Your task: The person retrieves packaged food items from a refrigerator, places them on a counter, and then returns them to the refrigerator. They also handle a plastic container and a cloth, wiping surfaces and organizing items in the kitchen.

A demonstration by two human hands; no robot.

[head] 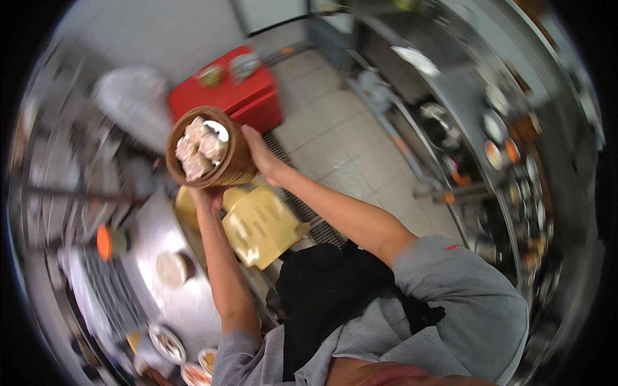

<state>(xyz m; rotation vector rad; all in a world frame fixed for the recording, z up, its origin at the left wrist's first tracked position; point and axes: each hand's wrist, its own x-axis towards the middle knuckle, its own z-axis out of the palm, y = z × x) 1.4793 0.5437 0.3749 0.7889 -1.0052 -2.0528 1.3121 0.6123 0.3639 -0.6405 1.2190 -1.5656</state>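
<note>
Both my hands hold a round bamboo steamer, apparently a stack, out in front of me. Several pale pink dumplings sit inside its top tier, with a bit of white surface showing beside them. My left hand supports the steamer from the near side and below, its fingers mostly hidden by the bamboo. Against the right wall of the steamer rests my right hand, the fingers partly out of sight behind it. Below the steamer stands a yellow plastic stool or chair with slots.
A red cooler box carrying two containers stands ahead, beside a white plastic bag. To the left, a steel table bears an orange-lidded tub, a round container and plates of food. Steel shelving lines the right.
</note>
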